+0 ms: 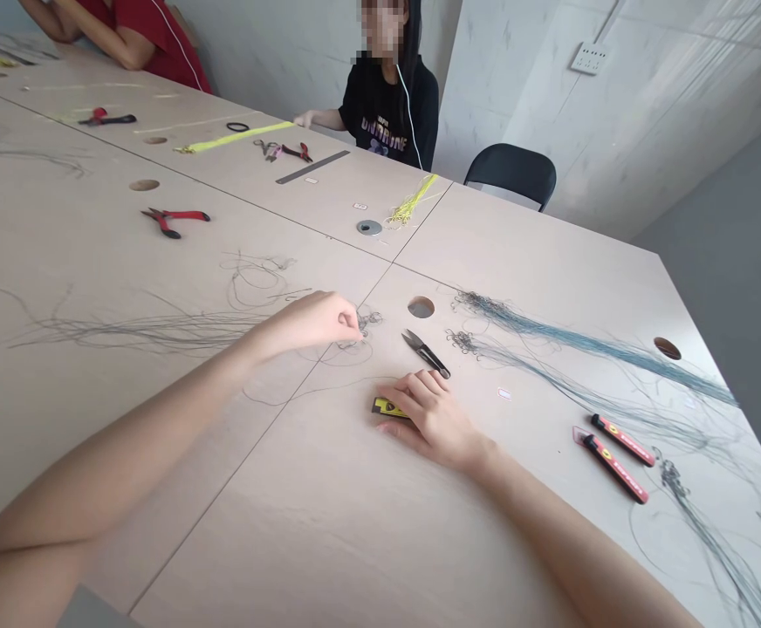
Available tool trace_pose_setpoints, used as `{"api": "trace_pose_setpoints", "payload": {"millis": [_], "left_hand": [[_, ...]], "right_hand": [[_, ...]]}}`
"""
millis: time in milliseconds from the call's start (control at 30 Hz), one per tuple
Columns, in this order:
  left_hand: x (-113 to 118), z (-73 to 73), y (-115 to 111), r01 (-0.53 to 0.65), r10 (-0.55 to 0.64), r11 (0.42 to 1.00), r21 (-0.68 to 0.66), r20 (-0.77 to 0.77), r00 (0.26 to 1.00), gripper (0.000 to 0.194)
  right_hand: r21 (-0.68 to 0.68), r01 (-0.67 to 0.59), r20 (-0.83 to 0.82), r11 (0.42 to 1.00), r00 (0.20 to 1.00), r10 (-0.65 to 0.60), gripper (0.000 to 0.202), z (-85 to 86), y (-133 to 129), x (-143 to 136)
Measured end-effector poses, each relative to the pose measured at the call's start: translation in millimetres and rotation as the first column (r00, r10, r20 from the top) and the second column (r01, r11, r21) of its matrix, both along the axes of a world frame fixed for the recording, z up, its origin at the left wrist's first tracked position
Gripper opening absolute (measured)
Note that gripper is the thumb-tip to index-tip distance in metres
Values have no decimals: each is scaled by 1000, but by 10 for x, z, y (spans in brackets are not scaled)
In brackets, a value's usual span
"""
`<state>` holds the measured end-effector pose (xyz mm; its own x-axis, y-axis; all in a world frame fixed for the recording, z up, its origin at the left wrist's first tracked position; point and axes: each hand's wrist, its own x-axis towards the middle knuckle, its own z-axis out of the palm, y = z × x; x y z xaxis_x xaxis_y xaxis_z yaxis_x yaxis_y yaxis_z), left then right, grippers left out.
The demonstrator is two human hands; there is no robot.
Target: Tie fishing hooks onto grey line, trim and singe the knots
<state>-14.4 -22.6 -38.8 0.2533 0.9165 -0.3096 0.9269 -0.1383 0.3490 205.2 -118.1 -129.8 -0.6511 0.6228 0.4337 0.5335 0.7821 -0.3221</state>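
My left hand (321, 318) is closed in a pinch at a small tangle of fish hooks (371, 319); what sits between its fingertips is too small to make out. Grey lines (184, 330) trail leftward from this tangle, under and beyond the wrist. My right hand (433, 419) curls over a small yellow-and-black tool (387, 406) on the table, its fingers covering most of it. A thin loose line runs across the tabletop towards that tool. Just beyond the right hand lie black thread snips (428, 353).
At right lie a bundle of blue lines with hooks (570, 338), grey hooked lines (464, 340) and two red-and-black handled tools (616, 469). Red-handled pliers (174, 220) lie farther left. The table has round holes (421, 307). Two people sit across; a folding chair (511, 173) stands behind.
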Motion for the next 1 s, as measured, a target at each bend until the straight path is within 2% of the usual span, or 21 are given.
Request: {"api": "trace_pose_setpoints", "payload": {"millis": [67, 233, 467, 600, 733, 800, 900, 1000], "left_hand": [[38, 13, -51, 12, -11, 999, -37, 17, 1000, 20], [176, -106, -110, -33, 36, 999, 36, -73, 997, 18], [235, -204, -116, -23, 28, 999, 39, -146, 989, 10], [198, -119, -109, 24, -22, 1000, 13, -124, 992, 4], [40, 59, -48, 228, -231, 971, -76, -40, 972, 7], [-41, 124, -7, 269, -272, 958, -98, -20, 962, 9], [-70, 138, 24, 229, -232, 968, -101, -22, 972, 9], [18, 40, 7, 143, -145, 989, -45, -62, 987, 14]], "right_hand": [[24, 3, -37, 1000, 999, -2, 38, 2, 2, 3], [32, 16, -65, 999, 998, -14, 33, 7, 7, 10], [11, 9, -70, 1000, 997, -8, 28, 8, 8, 9], [23, 31, -83, 999, 996, -29, 28, -9, 16, 12], [13, 89, -125, 996, 988, -86, 26, -27, 33, 21], [2, 107, -148, 994, 983, -106, 24, -32, 41, 27], [-4, 108, -168, 994, 980, -107, 22, -36, 49, 34], [-16, 111, -165, 994, 980, -112, 22, -39, 52, 38]]}}
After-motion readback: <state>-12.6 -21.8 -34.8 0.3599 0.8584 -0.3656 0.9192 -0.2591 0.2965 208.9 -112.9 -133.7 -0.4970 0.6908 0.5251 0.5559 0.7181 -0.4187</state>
